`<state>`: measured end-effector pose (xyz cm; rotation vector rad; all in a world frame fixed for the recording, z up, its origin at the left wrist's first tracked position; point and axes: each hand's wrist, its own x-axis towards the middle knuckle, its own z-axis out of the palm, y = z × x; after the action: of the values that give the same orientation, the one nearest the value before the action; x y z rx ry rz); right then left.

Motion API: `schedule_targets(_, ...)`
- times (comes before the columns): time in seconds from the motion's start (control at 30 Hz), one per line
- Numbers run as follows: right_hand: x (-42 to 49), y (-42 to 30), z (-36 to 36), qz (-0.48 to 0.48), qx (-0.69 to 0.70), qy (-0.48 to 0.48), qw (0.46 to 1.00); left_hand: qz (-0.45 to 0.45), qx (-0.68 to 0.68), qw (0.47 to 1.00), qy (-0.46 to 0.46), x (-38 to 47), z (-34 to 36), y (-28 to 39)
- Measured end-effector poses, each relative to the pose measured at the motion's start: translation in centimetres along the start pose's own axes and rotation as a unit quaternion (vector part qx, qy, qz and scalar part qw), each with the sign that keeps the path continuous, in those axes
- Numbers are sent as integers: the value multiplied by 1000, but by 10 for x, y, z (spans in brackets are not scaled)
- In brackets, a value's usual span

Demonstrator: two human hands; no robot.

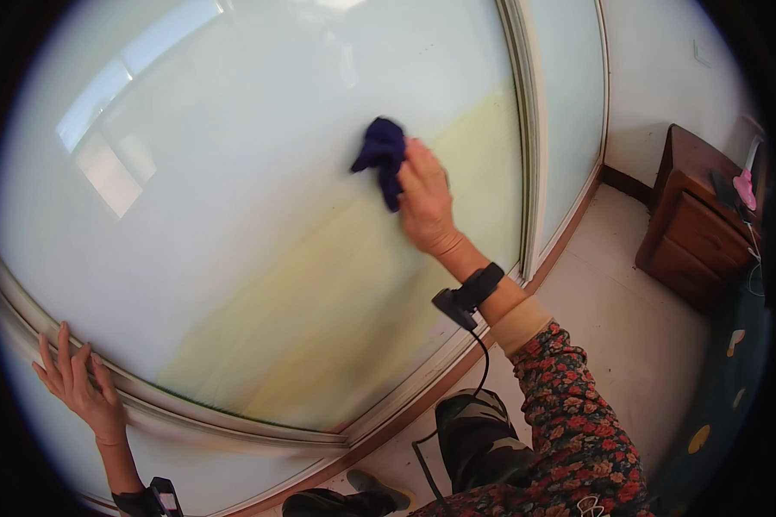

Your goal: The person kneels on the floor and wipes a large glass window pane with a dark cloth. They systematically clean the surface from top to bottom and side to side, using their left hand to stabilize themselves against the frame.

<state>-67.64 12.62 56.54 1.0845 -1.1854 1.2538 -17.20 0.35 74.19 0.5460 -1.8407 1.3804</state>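
A dark purple cloth (383, 152) is held in my right hand (427, 200) against a large, glossy pale door panel (252, 181). Part of the cloth hangs loose past the fingertips. The panel reflects a bright window, and its lower part looks yellowish. At the lower left, my left hand (81, 381) rests with spread fingers on the metal frame (187, 407) along the panel's edge, holding nothing. A black strap with a device (469, 296) circles my right wrist, and a similar strapped device (149, 497) is on the left.
Another pale panel (572, 123) stands beyond the right-hand frame. A brown wooden nightstand (701, 226) carries a pink-handled item (745, 189) and a cable. Dark patterned fabric (718, 388) lies at the right. A black cable (485, 362) hangs from my right wrist device over the pale floor (608, 271).
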Motion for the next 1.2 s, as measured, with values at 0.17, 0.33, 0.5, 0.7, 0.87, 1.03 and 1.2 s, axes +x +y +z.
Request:
schedule_targets(0.17,0,38,1,213,-33,98,972,-4,-9,1000,7,0,1,1)
schedule_targets(0.33,4,-98,30,152,10,69,986,-14,-23,1000,16,4,1,7)
schedule_targets(0.5,-15,-156,36,-96,136,-80,983,-7,-24,1000,17,8,-1,12)
schedule_targets(0.7,-13,-33,15,78,-29,63,995,-7,-17,1000,12,5,-2,5)
schedule_targets(0.87,-2,-39,16,249,21,98,963,-14,-25,999,26,5,1,7)
schedule_targets(1.03,-6,-144,32,-20,77,-2,997,-10,-41,999,34,10,-1,16)
schedule_targets(1.2,10,-98,25,-21,42,58,997,-9,-31,999,25,12,-5,17)
